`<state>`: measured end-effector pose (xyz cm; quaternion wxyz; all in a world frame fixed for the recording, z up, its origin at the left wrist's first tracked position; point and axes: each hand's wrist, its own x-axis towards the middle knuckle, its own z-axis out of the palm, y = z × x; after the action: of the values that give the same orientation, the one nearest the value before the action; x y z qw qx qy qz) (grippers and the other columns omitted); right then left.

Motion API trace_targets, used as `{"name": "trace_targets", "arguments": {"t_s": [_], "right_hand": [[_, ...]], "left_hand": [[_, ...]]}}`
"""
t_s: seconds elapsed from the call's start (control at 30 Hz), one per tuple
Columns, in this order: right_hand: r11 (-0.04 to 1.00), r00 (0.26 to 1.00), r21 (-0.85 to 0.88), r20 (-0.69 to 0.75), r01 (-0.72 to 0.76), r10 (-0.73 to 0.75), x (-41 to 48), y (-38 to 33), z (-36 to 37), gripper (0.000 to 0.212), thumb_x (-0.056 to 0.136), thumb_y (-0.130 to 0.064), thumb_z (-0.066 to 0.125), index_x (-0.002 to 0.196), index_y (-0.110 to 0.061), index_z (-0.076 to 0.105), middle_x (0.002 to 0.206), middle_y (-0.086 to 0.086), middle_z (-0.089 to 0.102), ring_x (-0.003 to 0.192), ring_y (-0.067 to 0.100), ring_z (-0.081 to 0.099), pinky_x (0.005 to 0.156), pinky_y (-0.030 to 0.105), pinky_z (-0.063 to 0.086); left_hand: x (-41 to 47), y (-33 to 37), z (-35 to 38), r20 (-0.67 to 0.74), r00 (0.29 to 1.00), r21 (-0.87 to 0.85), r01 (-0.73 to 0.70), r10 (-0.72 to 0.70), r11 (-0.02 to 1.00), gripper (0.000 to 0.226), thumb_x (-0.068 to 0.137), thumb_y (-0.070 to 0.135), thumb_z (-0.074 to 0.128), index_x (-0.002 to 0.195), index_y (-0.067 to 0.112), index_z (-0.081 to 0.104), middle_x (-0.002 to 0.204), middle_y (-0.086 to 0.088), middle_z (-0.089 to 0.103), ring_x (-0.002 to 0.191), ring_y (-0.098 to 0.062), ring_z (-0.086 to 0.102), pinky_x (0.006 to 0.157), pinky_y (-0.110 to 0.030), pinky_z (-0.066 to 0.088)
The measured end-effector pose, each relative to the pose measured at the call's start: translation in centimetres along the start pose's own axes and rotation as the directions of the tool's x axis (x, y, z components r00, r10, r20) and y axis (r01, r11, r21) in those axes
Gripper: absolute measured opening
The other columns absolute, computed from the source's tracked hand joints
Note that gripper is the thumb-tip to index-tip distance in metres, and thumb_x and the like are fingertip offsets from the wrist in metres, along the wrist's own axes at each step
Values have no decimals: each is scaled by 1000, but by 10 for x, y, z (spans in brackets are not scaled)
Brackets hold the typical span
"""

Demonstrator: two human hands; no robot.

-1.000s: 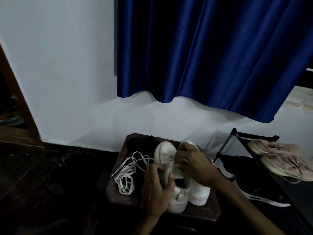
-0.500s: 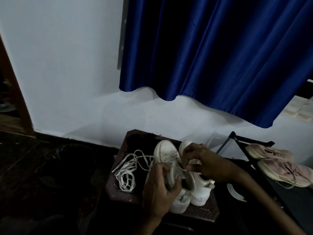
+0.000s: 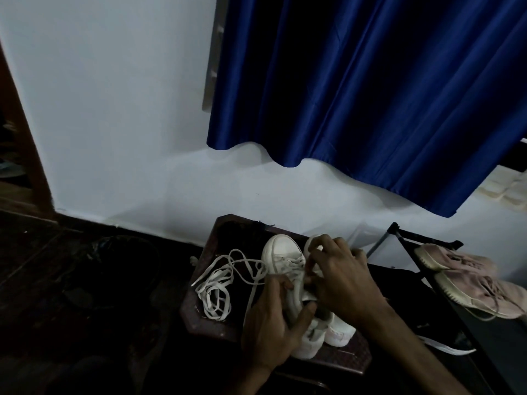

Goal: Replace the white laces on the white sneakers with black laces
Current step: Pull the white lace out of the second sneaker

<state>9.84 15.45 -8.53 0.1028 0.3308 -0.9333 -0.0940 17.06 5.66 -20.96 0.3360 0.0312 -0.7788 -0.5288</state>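
Left hand (image 3: pixel 272 323) is wrapped round the side of the white sneaker (image 3: pixel 282 249), right hand (image 3: pixel 340 279) curled in, pinching its white lace (image 3: pixel 291 263). Loose lace (image 3: pixel 216 289) just beside.

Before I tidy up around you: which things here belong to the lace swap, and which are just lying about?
In the job: white sneakers, loose white lace, wooden stand under them.
Lying about: pink shoes, black rack, blue curtain.
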Motion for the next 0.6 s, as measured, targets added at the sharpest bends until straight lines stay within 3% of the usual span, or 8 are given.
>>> {"name": "trace_targets", "arguments": {"t_s": [0.1, 0.2, 0.27, 0.37, 0.43, 0.5, 0.6], "right_hand": [[995, 999, -87, -11, -45, 45, -3, 0, 4, 34, 72, -42, 68, 100, -23, 67, 123, -2, 54, 112, 23, 51, 81, 46, 44], [993, 999, -113, 4, -42, 43, -6, -2, 10, 34, 64, -43, 73, 93, -27, 71, 118, -4, 59, 105, 22, 56, 74, 46, 47], [997, 998, -45, -40, -59, 57, -7, -4, 14, 27, 59, -40, 77, 84, -31, 71, 110, -7, 62, 98, 20, 59, 71, 44, 46], [995, 996, 99, -85, -31, 39, -11, -4, 15, 13, 61, -38, 71, 73, -35, 69, 106, -14, 61, 97, 18, 59, 66, 36, 39], [982, 995, 164, -17, 97, -95, -20, 2, 8, 8, 69, -41, 63, 74, -37, 67, 118, -20, 54, 113, 15, 51, 76, 35, 32], [964, 959, 188, 177, 186, -220, -28, 18, -13, 9, 82, -44, 61, 87, -40, 66, 131, -29, 36, 130, 5, 26, 92, 35, 26], [989, 915, 86, 377, 119, -142, -31, 40, -50, 0, 87, -49, 58, 87, -50, 58, 134, -35, 19, 131, -2, 10, 107, 35, 19]], "left_hand": [[0, 0, 1, -24, 1000, 10, 15, -15, 1000, 37, 87, 59, 55, 95, 24, 48, 84, 19, 52, 75, 2, 56, 62, -26, 48], [0, -1, 2, -29, 999, 30, 32, -32, 999, 32, 85, 53, 55, 89, 21, 48, 78, 16, 48, 73, 4, 51, 60, -15, 41], [2, -2, 1, -24, 1000, 52, 16, -14, 999, 29, 86, 48, 55, 86, 20, 48, 76, 15, 46, 73, 3, 48, 60, -11, 35], [3, -3, 2, -20, 1000, 88, -14, 15, 996, 29, 88, 46, 56, 83, 20, 47, 76, 14, 43, 69, 0, 45, 58, -18, 39], [2, -2, 4, -42, 999, 97, -18, 22, 995, 30, 87, 47, 58, 83, 19, 49, 77, 13, 45, 68, -1, 46, 57, -23, 42], [2, -2, 4, -55, 998, 112, -20, 27, 993, 30, 86, 48, 58, 83, 19, 51, 78, 12, 47, 70, -3, 49, 59, -25, 45], [4, -3, 4, -66, 997, 124, -28, 36, 992, 31, 85, 49, 58, 80, 20, 48, 76, 13, 43, 67, -3, 46, 59, -26, 44]]}}
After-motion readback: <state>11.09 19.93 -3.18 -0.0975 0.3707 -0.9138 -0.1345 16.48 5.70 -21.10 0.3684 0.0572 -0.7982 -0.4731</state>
